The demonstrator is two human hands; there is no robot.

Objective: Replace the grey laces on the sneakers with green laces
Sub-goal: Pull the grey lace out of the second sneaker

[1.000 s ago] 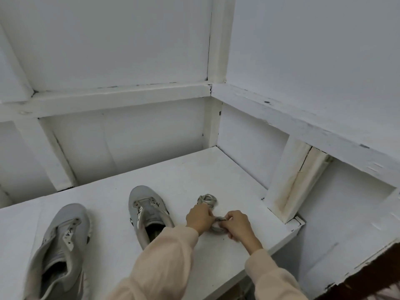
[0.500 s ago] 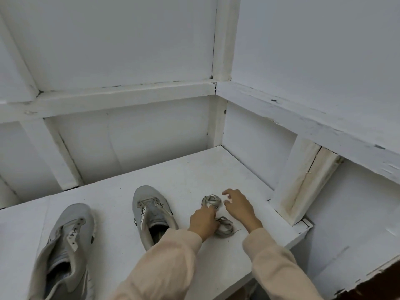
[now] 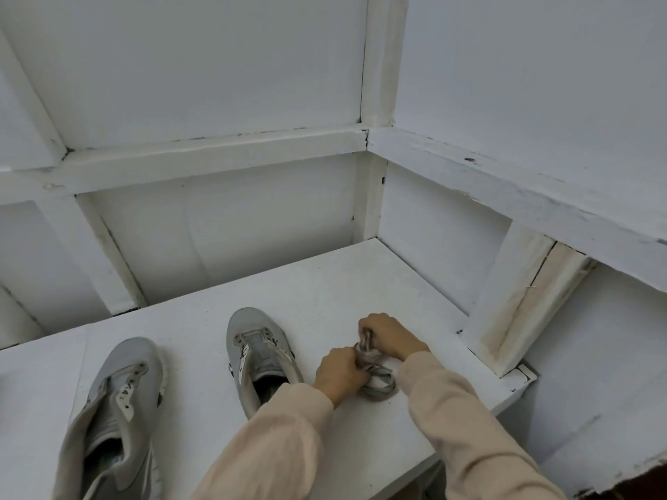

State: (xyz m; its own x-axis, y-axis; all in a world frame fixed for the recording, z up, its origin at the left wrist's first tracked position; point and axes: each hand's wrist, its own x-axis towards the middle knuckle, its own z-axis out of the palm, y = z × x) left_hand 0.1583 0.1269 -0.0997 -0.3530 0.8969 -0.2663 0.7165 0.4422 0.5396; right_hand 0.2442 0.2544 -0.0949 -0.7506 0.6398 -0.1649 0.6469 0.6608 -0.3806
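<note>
At 7 o'clock lay one sneaker (image 3: 108, 420) (no laces in it). The other sneaker (image 3: 258, 359) sat at 6 o'clock on the white tabletop (image 3: 325, 283). Just right, the left hand (image 3: 339, 373) and right hand (image 3: 391, 335) both pinched the bundled grey laces (image 3: 375, 373).

A plain, home-like storage corner is suggested, though the kind of building cannot be told. A white-painted shelf (image 3: 325, 283) is boxed in by white panel walls framed with scuffed wooden battens (image 3: 216, 157) from 10 to 2 o'clock. Two worn grey sneakers (image 3: 258, 355) are set on it at 7 o'clock
</note>
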